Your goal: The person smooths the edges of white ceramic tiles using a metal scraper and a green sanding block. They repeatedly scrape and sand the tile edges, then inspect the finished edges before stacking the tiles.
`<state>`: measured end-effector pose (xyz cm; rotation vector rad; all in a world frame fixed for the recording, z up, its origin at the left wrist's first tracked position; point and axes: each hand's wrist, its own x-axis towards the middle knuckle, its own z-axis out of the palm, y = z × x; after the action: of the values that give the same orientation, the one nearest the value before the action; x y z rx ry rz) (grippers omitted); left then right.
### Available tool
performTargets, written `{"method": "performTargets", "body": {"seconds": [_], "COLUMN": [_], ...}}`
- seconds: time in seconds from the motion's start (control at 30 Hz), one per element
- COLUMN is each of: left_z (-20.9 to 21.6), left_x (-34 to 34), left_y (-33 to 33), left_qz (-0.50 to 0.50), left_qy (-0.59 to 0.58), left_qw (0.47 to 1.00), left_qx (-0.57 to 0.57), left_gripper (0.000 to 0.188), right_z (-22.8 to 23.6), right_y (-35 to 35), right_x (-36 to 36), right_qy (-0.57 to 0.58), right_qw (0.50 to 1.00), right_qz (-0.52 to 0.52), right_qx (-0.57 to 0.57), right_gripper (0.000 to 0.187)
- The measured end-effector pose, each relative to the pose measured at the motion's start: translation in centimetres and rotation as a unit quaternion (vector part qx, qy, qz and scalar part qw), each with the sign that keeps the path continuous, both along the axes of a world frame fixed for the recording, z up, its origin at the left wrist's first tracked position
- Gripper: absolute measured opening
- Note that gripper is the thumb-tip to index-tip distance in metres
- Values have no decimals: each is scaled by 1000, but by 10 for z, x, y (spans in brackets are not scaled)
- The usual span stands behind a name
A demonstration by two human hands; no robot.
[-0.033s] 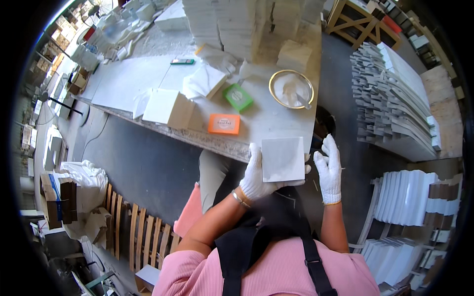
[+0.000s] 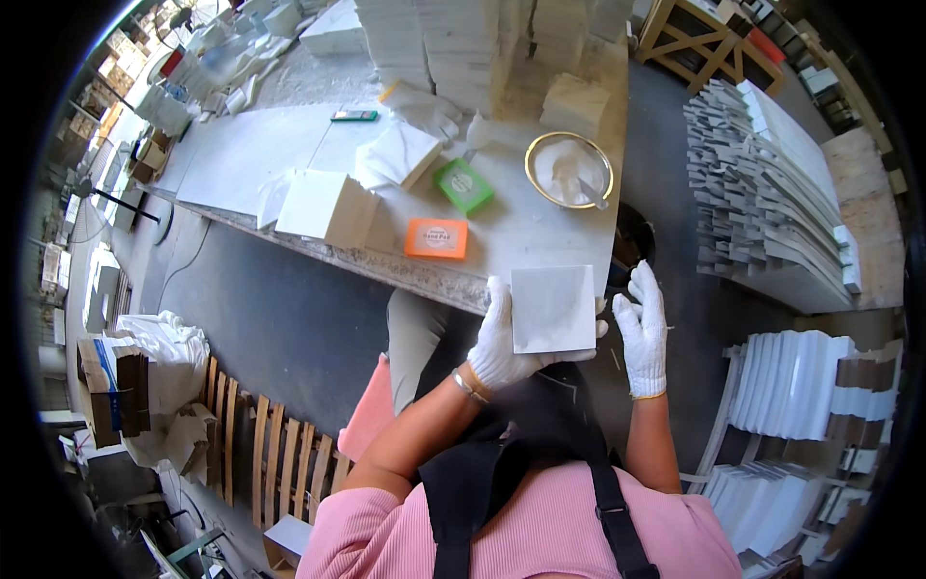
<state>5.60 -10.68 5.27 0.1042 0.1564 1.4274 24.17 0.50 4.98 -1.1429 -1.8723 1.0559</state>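
Observation:
White-gloved, my left hand (image 2: pixel 496 349) grips a square white stone tile (image 2: pixel 554 310) from below and the left, its thumb along the left edge and fingertips showing past the right edge. A grey damp-looking patch covers part of the tile's face. To the right of the tile, my right hand (image 2: pixel 642 333) is raised in a white glove, fingers up and thumb apart, with nothing in it. An orange hand pad (image 2: pixel 436 238) and a green hand pad (image 2: pixel 464 186) lie on the table beyond the tile. Behind them is a gold-rimmed bowl (image 2: pixel 569 171) with whitish paste and a putty knife (image 2: pixel 591 194).
The stone-topped worktable (image 2: pixel 502 224) carries stacks of tiles (image 2: pixel 328 207) at left and tall stacked slabs (image 2: pixel 453 53) behind. A dark bucket (image 2: pixel 633 237) stands by its right edge. Stacked stone strips (image 2: pixel 743 183) are on the right; a wooden pallet (image 2: pixel 275 444) lies lower left.
Both hands and the tile stay almost in place. The table items appear shifted very slightly up in the picture.

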Motion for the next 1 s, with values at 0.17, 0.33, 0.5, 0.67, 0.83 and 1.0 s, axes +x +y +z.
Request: {"method": "performTargets", "body": {"seconds": [0.17, 0.33, 0.5, 0.67, 0.83, 1.0], "left_z": [2, 2, 8, 2, 7, -13], "left_x": [2, 0, -1, -3, 3, 8], "left_y": [1, 5, 5, 5, 5, -4], "left_qz": [13, 12, 27, 1, 11, 11], "left_qy": [-9, -14, -7, -23, 12, 51], "left_qw": [1000, 1000, 1000, 998, 998, 999], "left_qx": [-11, 8, -2, 61, 56, -13], "left_gripper": [123, 123, 123, 115, 109, 97], "right_z": [4, -5, -3, 15, 57, 76], "right_y": [-3, 5, 7, 4, -2, -9], "right_x": [-3, -6, -9, -14, -33, -66], "right_qy": [-33, -19, -17, 13, 22, -65], "right_qw": [999, 999, 998, 999, 998, 971], "right_qz": [17, 38, 54, 45, 52, 91], "right_qx": [-9, 14, 3, -9, 35, 213], "right_gripper": [61, 59, 57, 57, 57, 62]}}
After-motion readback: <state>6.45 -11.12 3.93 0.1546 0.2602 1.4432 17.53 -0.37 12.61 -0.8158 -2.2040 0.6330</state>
